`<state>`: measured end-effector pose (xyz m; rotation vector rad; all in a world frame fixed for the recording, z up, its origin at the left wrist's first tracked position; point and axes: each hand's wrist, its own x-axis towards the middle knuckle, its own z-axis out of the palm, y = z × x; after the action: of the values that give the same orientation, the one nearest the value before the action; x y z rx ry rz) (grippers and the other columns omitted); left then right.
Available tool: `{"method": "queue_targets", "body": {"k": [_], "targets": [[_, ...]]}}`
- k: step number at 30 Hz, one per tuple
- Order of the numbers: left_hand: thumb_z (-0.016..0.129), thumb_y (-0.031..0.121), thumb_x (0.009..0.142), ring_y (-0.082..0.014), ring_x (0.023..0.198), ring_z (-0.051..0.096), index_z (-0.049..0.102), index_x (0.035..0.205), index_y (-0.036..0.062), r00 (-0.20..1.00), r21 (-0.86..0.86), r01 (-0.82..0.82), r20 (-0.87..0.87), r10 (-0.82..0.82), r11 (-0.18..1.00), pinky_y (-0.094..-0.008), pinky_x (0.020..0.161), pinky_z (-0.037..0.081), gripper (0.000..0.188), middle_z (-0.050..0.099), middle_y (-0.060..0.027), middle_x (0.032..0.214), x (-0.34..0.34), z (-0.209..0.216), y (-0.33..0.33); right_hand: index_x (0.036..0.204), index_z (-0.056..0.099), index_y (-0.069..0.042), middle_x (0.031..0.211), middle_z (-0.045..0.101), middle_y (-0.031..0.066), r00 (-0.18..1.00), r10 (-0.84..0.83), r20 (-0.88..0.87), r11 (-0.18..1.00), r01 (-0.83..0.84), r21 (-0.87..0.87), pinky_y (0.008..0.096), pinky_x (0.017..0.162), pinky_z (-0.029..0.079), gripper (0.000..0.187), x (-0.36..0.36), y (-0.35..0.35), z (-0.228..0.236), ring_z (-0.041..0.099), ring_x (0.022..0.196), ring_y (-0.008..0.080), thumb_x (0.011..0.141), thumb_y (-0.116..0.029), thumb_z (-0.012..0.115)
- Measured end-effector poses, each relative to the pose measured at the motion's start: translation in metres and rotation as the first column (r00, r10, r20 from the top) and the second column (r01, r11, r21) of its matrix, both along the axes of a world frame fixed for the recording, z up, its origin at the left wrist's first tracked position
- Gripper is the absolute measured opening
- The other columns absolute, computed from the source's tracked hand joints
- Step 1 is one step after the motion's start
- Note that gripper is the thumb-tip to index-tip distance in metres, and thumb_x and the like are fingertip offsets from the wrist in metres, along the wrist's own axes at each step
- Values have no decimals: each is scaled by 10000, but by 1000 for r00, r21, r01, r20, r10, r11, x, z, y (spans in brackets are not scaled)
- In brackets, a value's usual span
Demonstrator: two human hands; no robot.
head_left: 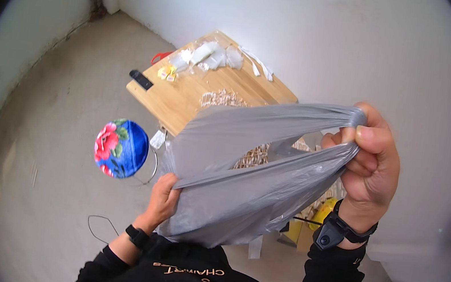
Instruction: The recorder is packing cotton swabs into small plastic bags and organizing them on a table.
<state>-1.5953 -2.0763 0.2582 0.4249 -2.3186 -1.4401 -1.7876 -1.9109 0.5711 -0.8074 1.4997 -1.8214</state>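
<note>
A grey plastic bag [215, 212] is stretched between my hands in front of my chest. My right hand [372, 161] is raised at the right, its fingers closed round the gathered handle end. Lower at the left, my left hand [162, 201] pinches the bag's edge. The bag's upper and lower folds part toward my right hand. Through that gap shows a mass of small brown-and-white pieces [253, 157], too small to name. The bag hides part of the table behind it.
A wooden table [174, 96] bears clear plastic bags [206, 54], white strips [259, 65], a yellow item [167, 72], a black oblong object [140, 79] and a pile of small pieces [224, 99]. A stool with a blue floral cover [130, 151] stands left. A cardboard box [296, 233] sits below right.
</note>
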Motion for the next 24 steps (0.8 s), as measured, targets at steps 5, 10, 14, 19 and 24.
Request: {"method": "queue_targets", "body": {"k": [5,10,14,19,24], "targets": [[462,102,898,-99,588,437,571,905,-8,989,130,-131,-47,138,983,-254,544,379,155,434,-50,596,-86,26,-61,765,566,32,516,381,-78,988,-146,-57,987,149,52,147,398,225,186,-99,-27,8,262,403,-15,799,-147,530],[426,173,940,-34,618,349,590,951,-12,952,229,-269,-82,294,936,-198,534,279,247,427,81,680,-156,53,-114,837,608,9,566,465,-50,996,70,-56,995,-74,-65,131,461,308,207,-231,-57,3,363,445,2,863,-182,532],[418,187,947,-43,704,443,597,992,-26,966,331,-212,-69,248,920,-201,620,346,281,534,35,779,-203,68,-152,776,573,-5,503,389,-69,996,-90,10,995,91,-38,192,502,362,194,-322,-106,-27,332,419,49,879,-125,460],[405,198,953,-66,806,505,594,1034,-45,992,508,-118,24,123,854,-217,727,380,319,596,-13,906,-258,87,-191,707,582,-27,536,475,-30,965,-262,-10,961,262,90,208,475,358,182,-401,-148,-65,409,467,68,850,-109,506],[408,207,954,-66,793,522,590,1033,-46,990,439,-40,140,-24,898,-224,723,393,321,618,-27,907,-311,97,-230,709,599,-34,589,535,13,950,-308,47,941,297,163,216,520,390,171,-488,-178,-116,484,542,99,834,-131,532]]}}
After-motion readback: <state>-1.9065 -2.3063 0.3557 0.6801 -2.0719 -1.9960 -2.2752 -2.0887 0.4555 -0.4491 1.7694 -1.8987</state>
